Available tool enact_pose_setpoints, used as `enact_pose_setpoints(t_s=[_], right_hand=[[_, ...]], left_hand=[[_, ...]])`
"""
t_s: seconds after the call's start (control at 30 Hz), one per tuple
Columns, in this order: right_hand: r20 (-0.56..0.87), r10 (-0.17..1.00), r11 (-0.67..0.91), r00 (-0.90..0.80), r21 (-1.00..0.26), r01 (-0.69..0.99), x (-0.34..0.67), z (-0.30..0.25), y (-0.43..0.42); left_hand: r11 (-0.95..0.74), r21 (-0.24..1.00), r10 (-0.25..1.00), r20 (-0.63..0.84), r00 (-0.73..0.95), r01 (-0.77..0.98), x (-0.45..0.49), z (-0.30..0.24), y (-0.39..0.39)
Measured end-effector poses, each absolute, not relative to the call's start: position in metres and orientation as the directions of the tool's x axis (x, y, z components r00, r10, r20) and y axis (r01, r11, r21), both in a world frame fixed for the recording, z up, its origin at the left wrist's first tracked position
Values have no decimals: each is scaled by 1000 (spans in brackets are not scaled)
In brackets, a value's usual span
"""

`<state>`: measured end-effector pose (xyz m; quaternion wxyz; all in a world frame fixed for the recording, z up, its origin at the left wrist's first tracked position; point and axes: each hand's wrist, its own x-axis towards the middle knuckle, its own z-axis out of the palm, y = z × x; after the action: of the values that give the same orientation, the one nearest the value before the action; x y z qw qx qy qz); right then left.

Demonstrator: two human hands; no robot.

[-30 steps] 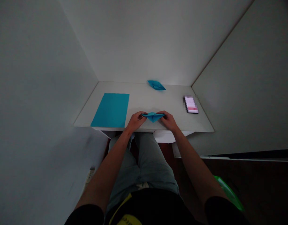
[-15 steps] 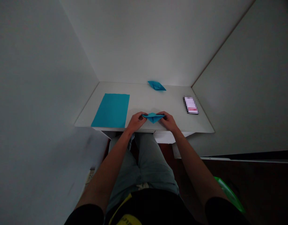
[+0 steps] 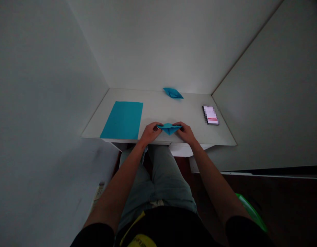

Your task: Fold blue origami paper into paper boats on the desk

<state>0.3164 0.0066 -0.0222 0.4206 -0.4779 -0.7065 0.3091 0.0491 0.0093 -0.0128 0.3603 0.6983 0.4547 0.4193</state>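
Note:
A small folded blue paper piece (image 3: 169, 128), shaped like a wide downward triangle, is held just above the near edge of the white desk (image 3: 160, 109). My left hand (image 3: 149, 133) pinches its left tip and my right hand (image 3: 185, 133) pinches its right tip, fingers closed on the paper. A flat blue paper sheet (image 3: 123, 119) lies on the desk to the left of my hands. Another folded blue paper figure (image 3: 173, 93) rests at the back of the desk near the wall.
A phone (image 3: 210, 115) with a lit screen lies on the desk's right side. White walls enclose the desk on the left, back and right. A green object (image 3: 252, 212) sits on the dark floor at lower right. My legs are under the desk.

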Motion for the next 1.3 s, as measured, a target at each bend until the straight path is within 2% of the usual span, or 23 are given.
enact_pose_setpoints(t_s=[1.3], right_hand=[[290,941,336,-173,-857,391,313,-21,5]], left_hand=[[-318,859,942,240,234,401,50,-11,8]])
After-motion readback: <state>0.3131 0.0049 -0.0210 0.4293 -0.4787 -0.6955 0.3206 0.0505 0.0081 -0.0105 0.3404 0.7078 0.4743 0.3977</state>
